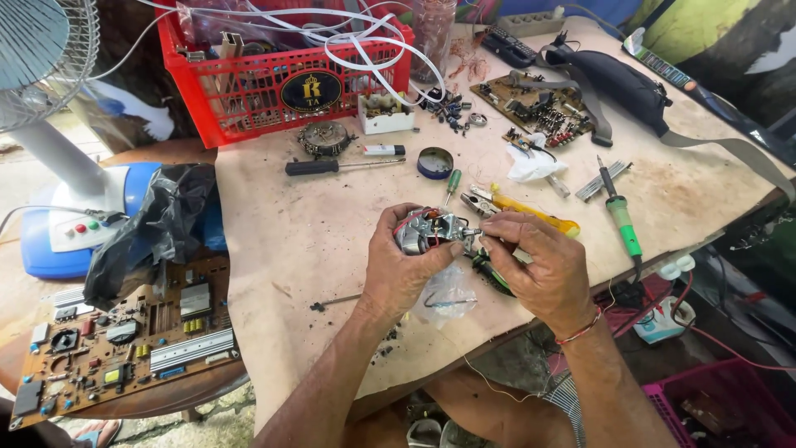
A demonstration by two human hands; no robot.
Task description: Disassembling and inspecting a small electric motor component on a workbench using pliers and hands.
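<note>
Single head-worn view, steeply downward and close over the cluttered workbench (332, 224), facing forward.

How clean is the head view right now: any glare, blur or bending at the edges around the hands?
Head view: soft, even daylight, no hard shadows on the table. The left hand, right hand and the small metal part between them look sharp. A little shine on the clear plastic bag. The fan and the table edges bow, a sign of wide-angle distortion.

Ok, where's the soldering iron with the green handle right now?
The soldering iron lies on the workbench at the right of the head view, beyond the right hand, just right of the yellow-handled pliers.
</note>
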